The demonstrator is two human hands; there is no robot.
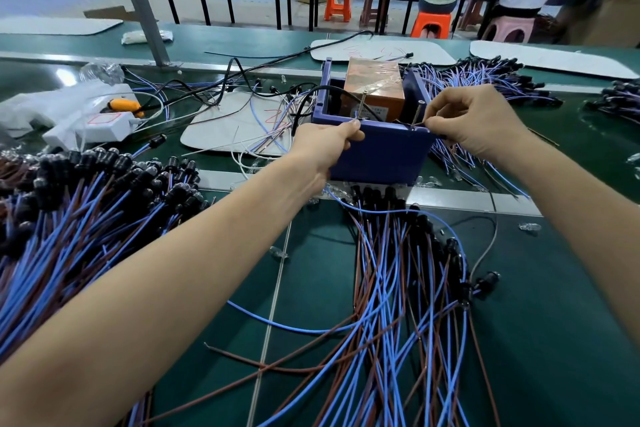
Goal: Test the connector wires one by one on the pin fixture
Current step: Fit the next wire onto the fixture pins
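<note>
A blue box fixture (379, 152) stands in the middle of the green bench, with two upright screw pins on its near rim, one at the left (362, 107) and one at the right (416, 116). My left hand (323, 146) pinches a wire end against the left pin. My right hand (474, 121) pinches another wire end against the right pin. A blue wire (388, 211) runs from under my left hand down toward the bundle in front. An orange block (375, 87) sits inside the box.
Blue and brown connector wires with black heads lie in piles at the left (86, 204), in front (408, 288) and behind the box at the right (485, 80). A white power strip (93, 121) and white mats (239, 125) lie at the left. Two people sit at a far table.
</note>
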